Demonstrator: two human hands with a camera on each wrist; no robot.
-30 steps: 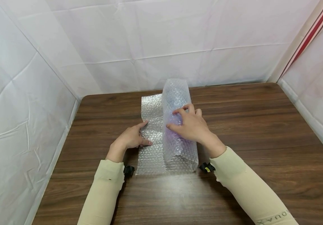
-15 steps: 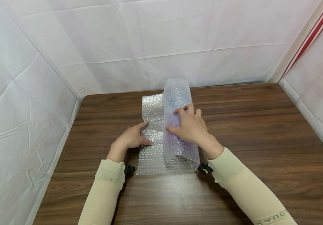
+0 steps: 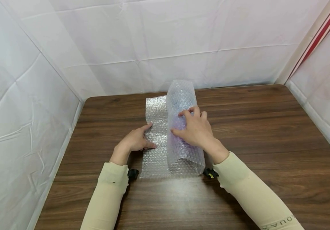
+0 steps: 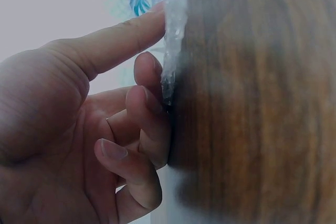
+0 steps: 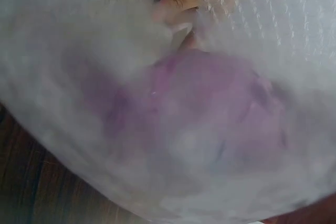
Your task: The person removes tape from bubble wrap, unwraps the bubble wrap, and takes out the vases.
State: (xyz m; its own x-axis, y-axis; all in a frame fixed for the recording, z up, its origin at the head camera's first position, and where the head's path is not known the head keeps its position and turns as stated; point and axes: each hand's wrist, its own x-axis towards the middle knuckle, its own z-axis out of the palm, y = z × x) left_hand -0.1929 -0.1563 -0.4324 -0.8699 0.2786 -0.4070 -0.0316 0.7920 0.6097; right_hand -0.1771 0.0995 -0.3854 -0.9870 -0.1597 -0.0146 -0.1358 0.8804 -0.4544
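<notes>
- The wooden table (image 3: pixel 274 137) runs well out to either side of the wrap, with its rounded back corners near the white cloth walls (image 3: pixel 170 35).
- Bubble wrap lies around the middle: a roll (image 3: pixel 181 97) on the person's right, a flat flap (image 3: pixel 156 110) spreading from it to the left.
- The far end of the roll overlaps the table's back edge; from here I can't tell whether it pokes past or only rises in front.
- The near edge of the wrap lies well in from the front, a band of wood showing before it.
- A purple thing (image 5: pixel 215 95) shows hazily through the roll; its outline is too blurred to name.
- The left hand (image 3: pixel 133 139) rests at the flap's outer edge, thumb and forefinger stretched onto the plastic, the other fingers loosely bent below; it isn't clenched.
- The right hand (image 3: pixel 198 129) lies over the roll, fingers spread and gently bent, thumb well apart, touching the wrap in a loose, unclenched way.
- Pale sleeves (image 3: pixel 106 191) cover both forearms, short of the wrists.
</notes>
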